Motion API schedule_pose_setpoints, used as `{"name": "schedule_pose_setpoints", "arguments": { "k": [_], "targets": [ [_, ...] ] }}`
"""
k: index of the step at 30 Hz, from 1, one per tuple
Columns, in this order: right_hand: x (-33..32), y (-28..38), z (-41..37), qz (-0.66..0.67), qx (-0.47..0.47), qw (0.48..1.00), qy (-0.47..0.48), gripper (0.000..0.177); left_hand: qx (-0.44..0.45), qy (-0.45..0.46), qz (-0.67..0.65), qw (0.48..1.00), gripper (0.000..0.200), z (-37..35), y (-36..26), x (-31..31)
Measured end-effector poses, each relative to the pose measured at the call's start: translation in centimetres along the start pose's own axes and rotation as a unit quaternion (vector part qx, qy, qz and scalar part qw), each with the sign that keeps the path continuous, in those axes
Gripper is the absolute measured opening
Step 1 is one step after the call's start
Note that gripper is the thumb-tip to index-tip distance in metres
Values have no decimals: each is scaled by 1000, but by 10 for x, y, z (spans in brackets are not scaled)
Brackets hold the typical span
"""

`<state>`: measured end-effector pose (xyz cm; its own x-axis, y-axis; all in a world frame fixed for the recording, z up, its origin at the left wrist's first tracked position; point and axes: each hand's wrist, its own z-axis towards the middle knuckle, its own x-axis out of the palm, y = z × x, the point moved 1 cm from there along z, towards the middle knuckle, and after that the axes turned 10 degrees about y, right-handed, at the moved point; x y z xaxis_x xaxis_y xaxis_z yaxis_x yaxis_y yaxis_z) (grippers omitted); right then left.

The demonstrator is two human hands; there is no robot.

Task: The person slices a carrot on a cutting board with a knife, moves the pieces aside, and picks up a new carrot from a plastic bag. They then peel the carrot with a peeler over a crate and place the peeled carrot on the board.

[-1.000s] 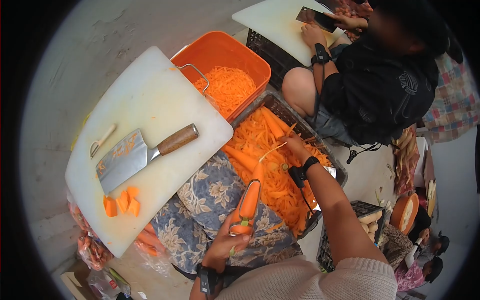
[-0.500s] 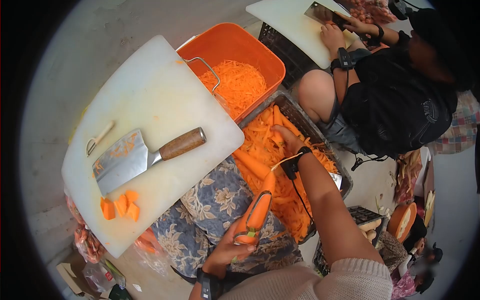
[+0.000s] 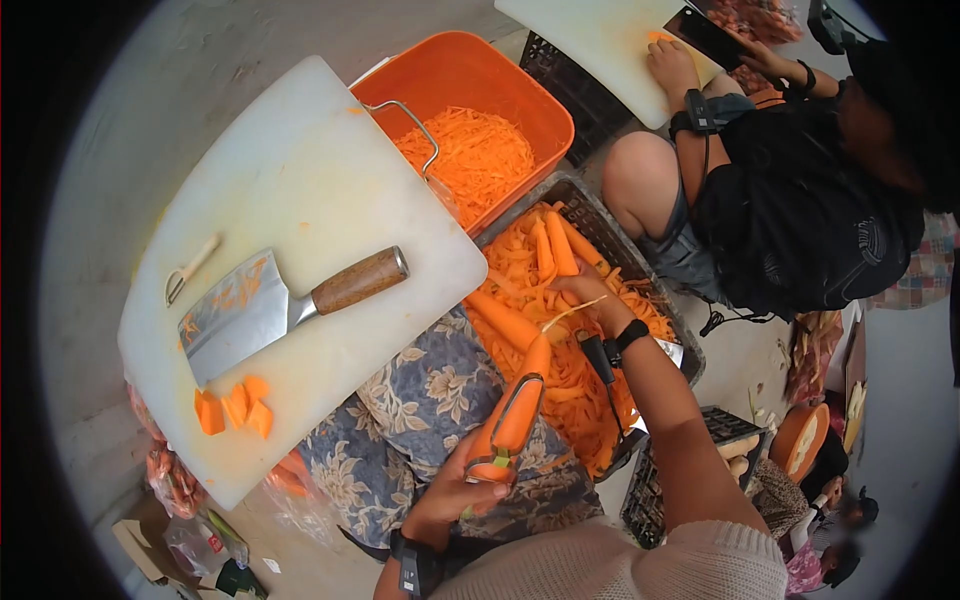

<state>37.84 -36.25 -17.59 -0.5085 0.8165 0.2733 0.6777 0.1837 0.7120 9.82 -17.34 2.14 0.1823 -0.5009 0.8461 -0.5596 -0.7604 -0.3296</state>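
Note:
My left hand (image 3: 448, 498), low in the middle over my lap, is closed around a peeled carrot (image 3: 522, 395) and a peeler (image 3: 493, 458) with a metal loop and a green part, which lies along the carrot's lower end. A thin root tail sticks out from the carrot's tip. My right hand (image 3: 592, 298) reaches into a dark crate (image 3: 688, 325) of carrots and orange peelings. Its fingers close at the lower end of a carrot (image 3: 562, 245), partly hidden by the hand. Another carrot (image 3: 505, 322) lies beside it, nearer my knee.
Left of the crate, a white cutting board (image 3: 300, 170) bears a cleaver (image 3: 240, 312), a second peeler (image 3: 190, 268) and carrot chunks (image 3: 235, 405). An orange tub (image 3: 545, 105) holds shredded carrot. A co-worker (image 3: 800, 200) sits at the upper right with another board (image 3: 590, 45).
My right hand has shifted slightly down and right in the crate, its fingers now at a carrot's end. My left hand stays nearly still. The co-worker's blade hand has moved up and right.

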Motion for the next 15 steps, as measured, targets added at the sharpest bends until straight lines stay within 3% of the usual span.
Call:
{"name": "schedule_pose_setpoints", "arguments": {
  "k": [4, 8, 10, 11, 13, 15],
  "targets": [
    [3, 25, -48, -7, 3, 1000, 6, 51, -1, 2, 5, 1000, 72, 2, -2, 3],
    [13, 34, -68, -93, -67, 992, -52, 49, -2, 13, 5, 1000, 71, 1, 3, -3],
    [31, 35, -72, -262, -127, 954, -63, 49, -1, 17, 1, 1000, 71, 1, 3, -6],
    [44, 33, -76, -261, -122, 955, -66, 49, -1, 16, -8, 1000, 72, 0, 7, -5],
    [72, 36, -70, -540, -33, 840, -40, 51, 0, 11, 4, 1000, 72, 0, 10, -5],
    [76, 23, -57, -525, -61, 847, -59, 52, 0, 7, 19, 1000, 73, 0, 11, -7]
  ]
}}
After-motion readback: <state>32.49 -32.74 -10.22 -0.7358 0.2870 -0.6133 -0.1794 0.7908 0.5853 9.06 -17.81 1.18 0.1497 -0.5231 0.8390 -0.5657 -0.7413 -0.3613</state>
